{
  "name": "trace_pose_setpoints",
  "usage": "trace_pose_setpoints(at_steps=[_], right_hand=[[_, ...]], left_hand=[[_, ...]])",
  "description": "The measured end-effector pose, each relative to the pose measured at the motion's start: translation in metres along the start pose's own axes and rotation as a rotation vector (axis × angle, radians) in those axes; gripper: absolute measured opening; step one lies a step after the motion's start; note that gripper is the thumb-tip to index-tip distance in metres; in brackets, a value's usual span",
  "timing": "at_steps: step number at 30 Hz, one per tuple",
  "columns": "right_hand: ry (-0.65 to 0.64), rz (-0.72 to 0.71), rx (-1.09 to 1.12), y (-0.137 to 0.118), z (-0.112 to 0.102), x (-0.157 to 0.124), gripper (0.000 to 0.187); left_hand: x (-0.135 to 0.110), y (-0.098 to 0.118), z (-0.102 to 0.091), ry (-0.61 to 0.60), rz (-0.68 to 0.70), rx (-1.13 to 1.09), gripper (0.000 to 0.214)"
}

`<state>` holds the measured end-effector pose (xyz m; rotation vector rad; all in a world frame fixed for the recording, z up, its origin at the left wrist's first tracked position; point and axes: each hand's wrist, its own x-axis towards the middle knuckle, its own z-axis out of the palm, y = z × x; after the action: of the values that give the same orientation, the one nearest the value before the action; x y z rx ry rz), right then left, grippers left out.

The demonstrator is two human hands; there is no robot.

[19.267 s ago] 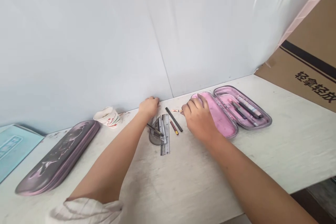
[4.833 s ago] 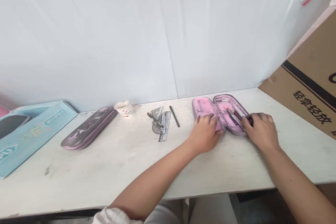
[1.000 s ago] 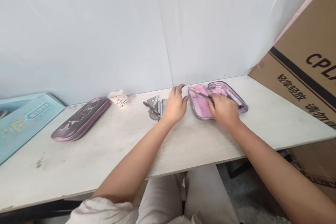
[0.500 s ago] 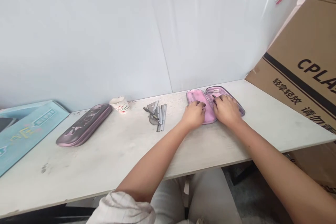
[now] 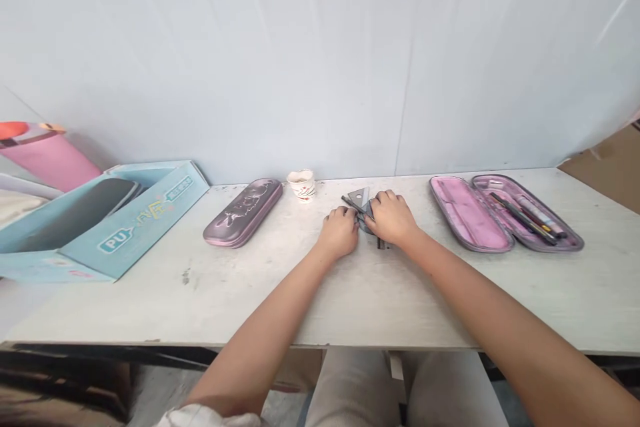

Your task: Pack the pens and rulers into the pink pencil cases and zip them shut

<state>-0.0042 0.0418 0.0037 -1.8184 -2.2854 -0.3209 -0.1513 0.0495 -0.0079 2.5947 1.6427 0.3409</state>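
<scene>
Both my hands lie on a small heap of rulers (image 5: 361,199) near the back of the white table (image 5: 350,293). My left hand (image 5: 339,232) is curled at the heap's left side. My right hand (image 5: 391,218) covers its right part with fingers bent over a grey set square and a straight ruler; whether they grip anything is hidden. To the right, an open pink pencil case (image 5: 505,220) lies flat with several pens (image 5: 525,215) in its right half.
A shut purple pencil case (image 5: 243,212) and a small paper cup (image 5: 302,185) sit left of the rulers. A light blue box (image 5: 95,220) lies at the far left, a pink cylinder (image 5: 45,157) behind it. A pale wall backs the table.
Both hands have left the open pink case and moved left onto the heap of rulers. The view has swung left, so the case now lies to the right.
</scene>
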Motion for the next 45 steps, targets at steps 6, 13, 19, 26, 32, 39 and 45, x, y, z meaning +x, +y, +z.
trace_pose_setpoints(at_steps=[6, 13, 19, 26, 32, 39, 45], right_hand=[[-0.013, -0.010, -0.037, -0.016, 0.010, 0.010, 0.039], [0.113, 0.086, -0.016, 0.009, -0.008, -0.005, 0.036], [0.158, 0.221, -0.073, 0.078, -0.025, -0.038, 0.033], [0.162, 0.424, -0.129, 0.171, -0.025, -0.100, 0.034], [0.147, 0.566, -0.138, 0.228, -0.020, -0.140, 0.035], [0.172, 0.561, -0.053, 0.249, -0.009, -0.152, 0.033], [0.172, 0.523, -0.045, 0.247, -0.011, -0.158, 0.031]], left_hand=[[-0.010, -0.014, 0.000, -0.009, 0.057, -0.023, 0.035], [0.005, 0.024, -0.010, 0.061, 0.160, -0.085, 0.034], [0.035, 0.095, -0.011, 0.048, 0.299, -0.119, 0.037], [0.070, 0.193, 0.015, -0.058, 0.486, -0.168, 0.041], [0.086, 0.255, 0.046, -0.062, 0.576, -0.147, 0.045], [0.096, 0.276, 0.057, -0.066, 0.542, -0.080, 0.039], [0.084, 0.272, 0.052, -0.075, 0.519, -0.105, 0.044]])
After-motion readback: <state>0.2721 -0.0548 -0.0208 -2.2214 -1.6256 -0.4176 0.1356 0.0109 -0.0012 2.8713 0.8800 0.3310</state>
